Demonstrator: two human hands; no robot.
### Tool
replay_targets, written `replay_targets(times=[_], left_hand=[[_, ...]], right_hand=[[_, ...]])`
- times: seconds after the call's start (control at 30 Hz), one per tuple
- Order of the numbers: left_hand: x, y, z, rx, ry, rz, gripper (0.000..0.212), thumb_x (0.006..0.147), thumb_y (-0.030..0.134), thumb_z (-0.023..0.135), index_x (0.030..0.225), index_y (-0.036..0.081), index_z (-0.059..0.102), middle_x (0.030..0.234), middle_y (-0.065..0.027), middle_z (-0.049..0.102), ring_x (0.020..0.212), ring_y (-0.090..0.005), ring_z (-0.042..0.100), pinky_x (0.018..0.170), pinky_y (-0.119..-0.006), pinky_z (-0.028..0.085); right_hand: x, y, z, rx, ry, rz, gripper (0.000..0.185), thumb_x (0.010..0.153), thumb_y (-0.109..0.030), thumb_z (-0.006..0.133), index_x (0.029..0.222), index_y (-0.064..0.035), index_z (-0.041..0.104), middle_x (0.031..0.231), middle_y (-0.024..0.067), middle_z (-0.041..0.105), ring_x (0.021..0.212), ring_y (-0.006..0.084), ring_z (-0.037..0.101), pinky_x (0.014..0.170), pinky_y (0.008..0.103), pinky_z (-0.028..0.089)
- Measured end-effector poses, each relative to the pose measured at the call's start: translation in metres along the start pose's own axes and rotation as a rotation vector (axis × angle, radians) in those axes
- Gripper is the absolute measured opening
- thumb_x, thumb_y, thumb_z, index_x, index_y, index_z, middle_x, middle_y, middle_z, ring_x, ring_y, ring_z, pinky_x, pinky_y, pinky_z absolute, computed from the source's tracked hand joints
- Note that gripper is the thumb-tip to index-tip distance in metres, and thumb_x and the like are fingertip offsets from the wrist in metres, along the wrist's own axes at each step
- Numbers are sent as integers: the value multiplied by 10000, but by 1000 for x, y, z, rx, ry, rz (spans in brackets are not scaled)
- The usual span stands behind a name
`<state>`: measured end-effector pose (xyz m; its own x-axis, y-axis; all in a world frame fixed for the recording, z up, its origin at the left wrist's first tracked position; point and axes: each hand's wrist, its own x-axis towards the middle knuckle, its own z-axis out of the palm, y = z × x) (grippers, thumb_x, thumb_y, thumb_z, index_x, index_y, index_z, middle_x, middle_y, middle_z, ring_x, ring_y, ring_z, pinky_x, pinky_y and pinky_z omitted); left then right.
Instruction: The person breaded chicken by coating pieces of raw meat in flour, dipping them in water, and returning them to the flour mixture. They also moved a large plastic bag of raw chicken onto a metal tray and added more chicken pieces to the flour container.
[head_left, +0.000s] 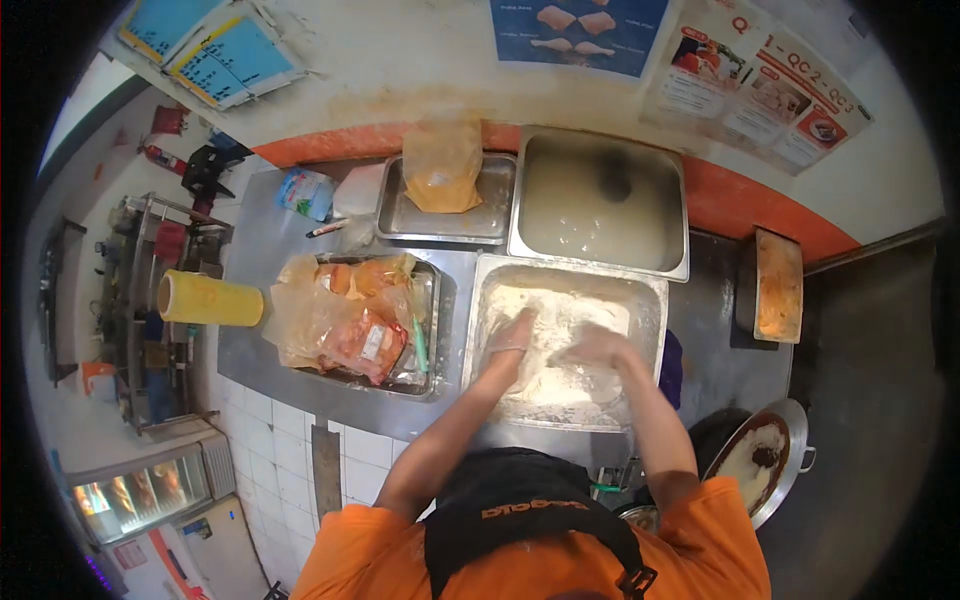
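Observation:
Both hands are inside a deep steel pan (664, 300) that holds pale flour (559, 300). My left hand (513, 336) is on the left side, coated with flour, its fingers pointing away from me and partly buried. My right hand (592, 346) lies to the right, blurred and bent inward over the flour; whether it grips anything cannot be told. Directly behind stands a second steel pan of cloudy liquid (570, 217) with a dark patch in it. Left of the flour, a metal tray (433, 322) carries plastic bags of raw meat (367, 341) and a green-handled tool (420, 345).
At the back, a bag of orange-brown powder (442, 176) sits in a shallow tray (499, 202). A yellow roll (211, 298) lies at the table's left edge, near a marker (326, 229). On the right are a narrow metal container (780, 285) and a large round pan (787, 457).

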<state>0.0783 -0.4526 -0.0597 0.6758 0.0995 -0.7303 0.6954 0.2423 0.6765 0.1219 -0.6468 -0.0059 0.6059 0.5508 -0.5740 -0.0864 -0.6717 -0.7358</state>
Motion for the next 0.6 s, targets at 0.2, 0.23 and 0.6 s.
replay_targets(times=[0.2,0.23,0.6], left_hand=[[34,8,-12,-126,-163,19,766,917,589,521,1359,-36,520,1354,-198,555,1220,-293,532,1013,-364,404],[27,20,-6,15,-99,92,763,920,584,516,1369,-33,510,1370,-198,544,1236,-292,522,1024,-362,396],[-43,47,-21,267,-151,185,722,968,538,494,1431,-14,451,1453,-184,478,1351,-236,428,1112,-353,312]], right_hand=[[-8,-37,3,-16,92,37,604,667,-345,850,1077,63,676,1042,221,705,967,291,681,882,369,519],[-5,-13,5,188,216,-100,579,692,-290,845,1099,76,656,1030,214,706,952,264,682,859,372,529],[-8,1,-19,86,-110,49,845,707,-311,851,1355,71,465,1185,257,642,1068,296,628,941,347,482]])
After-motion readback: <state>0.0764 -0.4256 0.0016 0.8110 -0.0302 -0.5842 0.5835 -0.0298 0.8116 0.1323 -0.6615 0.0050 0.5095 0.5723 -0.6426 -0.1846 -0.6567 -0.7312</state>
